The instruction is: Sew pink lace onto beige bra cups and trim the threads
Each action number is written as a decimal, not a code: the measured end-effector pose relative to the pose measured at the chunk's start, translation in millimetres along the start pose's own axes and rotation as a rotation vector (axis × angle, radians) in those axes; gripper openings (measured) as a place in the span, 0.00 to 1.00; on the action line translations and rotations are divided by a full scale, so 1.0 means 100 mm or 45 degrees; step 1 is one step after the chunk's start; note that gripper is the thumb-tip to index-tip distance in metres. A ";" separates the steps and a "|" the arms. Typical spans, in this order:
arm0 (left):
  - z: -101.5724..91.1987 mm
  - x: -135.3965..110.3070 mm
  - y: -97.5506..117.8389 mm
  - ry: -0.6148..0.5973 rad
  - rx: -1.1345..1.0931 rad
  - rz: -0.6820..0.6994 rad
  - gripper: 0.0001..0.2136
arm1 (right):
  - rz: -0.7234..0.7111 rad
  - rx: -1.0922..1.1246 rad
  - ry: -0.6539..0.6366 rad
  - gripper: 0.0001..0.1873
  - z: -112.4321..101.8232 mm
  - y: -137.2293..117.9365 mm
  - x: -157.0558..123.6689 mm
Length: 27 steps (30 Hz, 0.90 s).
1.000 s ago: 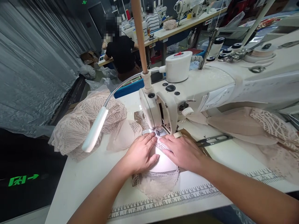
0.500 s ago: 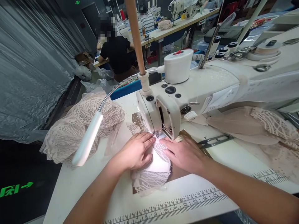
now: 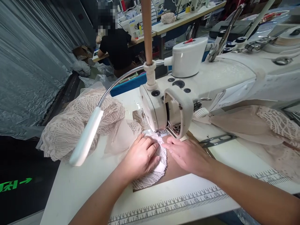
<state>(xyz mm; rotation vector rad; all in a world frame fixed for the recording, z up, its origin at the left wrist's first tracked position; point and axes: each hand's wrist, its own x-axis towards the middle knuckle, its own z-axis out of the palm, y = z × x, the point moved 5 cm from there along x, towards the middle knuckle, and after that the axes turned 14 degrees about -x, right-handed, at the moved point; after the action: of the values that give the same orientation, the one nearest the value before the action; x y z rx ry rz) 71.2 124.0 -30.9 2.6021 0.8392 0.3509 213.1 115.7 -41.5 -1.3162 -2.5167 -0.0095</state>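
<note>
A pale pink lace piece [image 3: 150,182] with a scalloped, curved edge lies under the head of the white sewing machine [image 3: 153,107]. A smooth white panel [image 3: 160,167] shows on top of it, partly covered by my fingers. My left hand [image 3: 143,156] rests flat on the lace, fingers stretched toward the presser foot [image 3: 161,132]. My right hand [image 3: 186,153] lies just right of the lace, its extended fingertips touching the edge close to the foot. The needle tip is too small to make out.
A bundle of beige lace [image 3: 67,125] lies left, under the lamp [image 3: 86,137] on its flexible neck. More beige fabric [image 3: 236,125] and a slotted metal plate [image 3: 217,140] lie right. A printed ruler [image 3: 168,207] runs along the front. A person [image 3: 118,47] sits beyond.
The lace has turned and moved further under the machine head; less white panel shows. My left hand has slid over it. The view has shifted slightly, so the machine appears further right.
</note>
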 end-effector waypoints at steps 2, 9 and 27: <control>-0.01 0.00 -0.01 0.014 -0.019 0.000 0.15 | -0.019 0.010 0.004 0.14 0.01 0.00 -0.01; -0.03 -0.01 -0.08 0.055 -0.041 -0.007 0.14 | -0.023 0.036 -0.022 0.14 -0.03 0.01 0.03; 0.07 0.02 -0.06 0.000 -0.017 0.113 0.18 | 0.139 -0.120 0.084 0.18 -0.01 0.08 0.07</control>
<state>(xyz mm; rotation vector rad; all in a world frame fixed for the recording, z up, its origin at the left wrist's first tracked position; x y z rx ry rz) 72.0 127.4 -39.4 2.6327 0.7206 0.3794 216.3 126.2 -39.8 -1.4632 -2.4134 -0.1470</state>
